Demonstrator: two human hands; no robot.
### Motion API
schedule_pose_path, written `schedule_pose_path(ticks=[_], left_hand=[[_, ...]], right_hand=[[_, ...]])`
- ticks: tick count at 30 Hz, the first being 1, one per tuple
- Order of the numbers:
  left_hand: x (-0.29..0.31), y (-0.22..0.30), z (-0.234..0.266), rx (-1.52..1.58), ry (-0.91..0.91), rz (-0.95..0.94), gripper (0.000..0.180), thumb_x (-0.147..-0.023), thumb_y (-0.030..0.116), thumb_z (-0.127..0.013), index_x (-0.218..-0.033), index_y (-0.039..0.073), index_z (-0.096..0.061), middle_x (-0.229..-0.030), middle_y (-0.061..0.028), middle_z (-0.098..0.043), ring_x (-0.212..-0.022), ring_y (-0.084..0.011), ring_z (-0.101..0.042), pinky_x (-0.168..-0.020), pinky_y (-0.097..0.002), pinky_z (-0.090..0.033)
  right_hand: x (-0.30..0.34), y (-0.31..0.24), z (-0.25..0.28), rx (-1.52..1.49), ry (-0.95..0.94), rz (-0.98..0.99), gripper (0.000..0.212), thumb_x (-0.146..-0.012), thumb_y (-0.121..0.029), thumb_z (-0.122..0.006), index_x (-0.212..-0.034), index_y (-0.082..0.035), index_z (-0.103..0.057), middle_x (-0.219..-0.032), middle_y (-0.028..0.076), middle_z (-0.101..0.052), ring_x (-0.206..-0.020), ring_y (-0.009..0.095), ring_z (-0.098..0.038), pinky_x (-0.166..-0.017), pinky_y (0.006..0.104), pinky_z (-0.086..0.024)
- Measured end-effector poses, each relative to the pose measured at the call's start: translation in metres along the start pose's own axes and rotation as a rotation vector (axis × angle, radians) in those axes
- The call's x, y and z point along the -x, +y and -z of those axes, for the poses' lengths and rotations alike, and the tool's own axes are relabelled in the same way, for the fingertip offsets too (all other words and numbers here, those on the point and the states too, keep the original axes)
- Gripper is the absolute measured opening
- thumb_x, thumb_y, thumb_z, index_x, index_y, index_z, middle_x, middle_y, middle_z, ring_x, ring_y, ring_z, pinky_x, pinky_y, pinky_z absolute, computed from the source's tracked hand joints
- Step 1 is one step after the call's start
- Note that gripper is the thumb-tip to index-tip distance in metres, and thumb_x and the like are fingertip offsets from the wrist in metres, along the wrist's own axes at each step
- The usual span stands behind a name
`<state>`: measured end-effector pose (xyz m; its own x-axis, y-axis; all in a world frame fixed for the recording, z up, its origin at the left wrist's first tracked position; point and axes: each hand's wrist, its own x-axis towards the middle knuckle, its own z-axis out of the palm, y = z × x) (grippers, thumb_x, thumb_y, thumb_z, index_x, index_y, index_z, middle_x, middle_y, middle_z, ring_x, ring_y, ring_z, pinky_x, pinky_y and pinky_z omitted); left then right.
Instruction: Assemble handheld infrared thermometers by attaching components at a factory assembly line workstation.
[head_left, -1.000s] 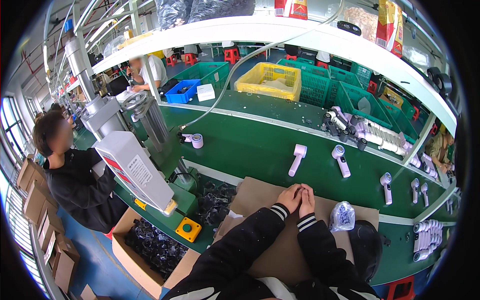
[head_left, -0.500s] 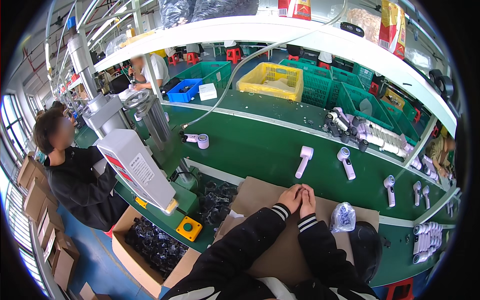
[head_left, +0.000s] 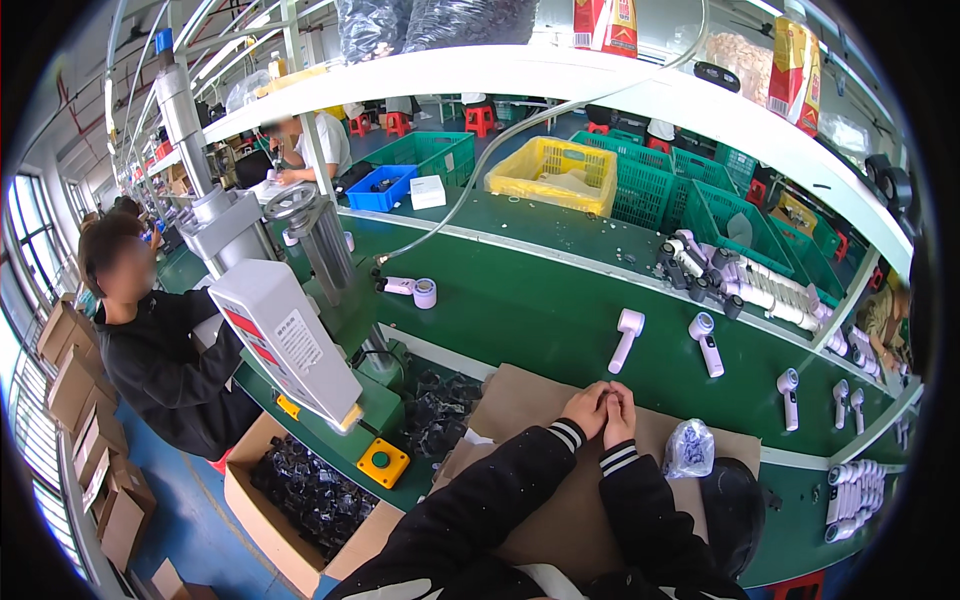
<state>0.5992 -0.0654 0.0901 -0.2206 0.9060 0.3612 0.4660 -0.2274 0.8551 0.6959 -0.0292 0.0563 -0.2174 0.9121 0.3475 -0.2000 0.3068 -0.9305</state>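
Note:
Over the brown cardboard sheet [head_left: 560, 500], my left hand [head_left: 587, 409] and my right hand [head_left: 619, 414] meet, fingers curled and fingertips touching. Whatever may be between them is hidden by the hands. Just beyond lies a pale lilac handheld fan [head_left: 628, 340] on the green bench, with a second lilac fan [head_left: 706, 345] to its right. Beside my right forearm stands a clear plastic bag [head_left: 690, 449] of small purplish parts, at the sheet's right side. A black rounded thing [head_left: 732, 505] sits right next to the bag.
At left rises a press [head_left: 285, 340], with a yellow button box [head_left: 381, 462] by its base. A carton [head_left: 300, 510] of dark clear-edged parts stands below. More fans lie along the right. A shelf [head_left: 560, 80] crosses above; a co-worker [head_left: 165, 340] sits at far left.
My view has shifted slightly, so the whole scene sits a little lower and further right. My hands remain together over the cardboard, their pose nearly the same.

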Motion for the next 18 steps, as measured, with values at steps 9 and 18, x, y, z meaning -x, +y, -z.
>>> schedule_pose_path(ticks=[9,18], left_hand=[[-0.002,-0.006,0.0,0.013,-0.059,0.025,0.02,-0.087,0.017,-0.05,-0.105,0.007,-0.053,-0.1,-0.0149,-0.064,-0.087,-0.036,-0.061,-0.074,-0.0411,-0.047],[-0.001,-0.008,-0.002,-0.005,-0.04,0.008,0.024,-0.087,0.015,-0.05,-0.109,0.006,-0.053,-0.103,-0.0151,-0.064,-0.089,-0.0364,-0.061,-0.076,-0.041,-0.048]], right_hand=[[0.0,0.001,0.0,0.005,-0.016,-0.013,0.033,-0.094,-0.005,-0.046,-0.127,-0.002,-0.05,-0.112,0.011,-0.058,-0.1,0.018,-0.053,-0.093,0.0267,-0.04],[0.002,-0.005,-0.001,0.108,0.002,-0.019,0.034,-0.092,-0.003,-0.047,-0.125,-0.001,-0.051,-0.112,0.01,-0.058,-0.1,0.018,-0.054,-0.092,0.0264,-0.041]])
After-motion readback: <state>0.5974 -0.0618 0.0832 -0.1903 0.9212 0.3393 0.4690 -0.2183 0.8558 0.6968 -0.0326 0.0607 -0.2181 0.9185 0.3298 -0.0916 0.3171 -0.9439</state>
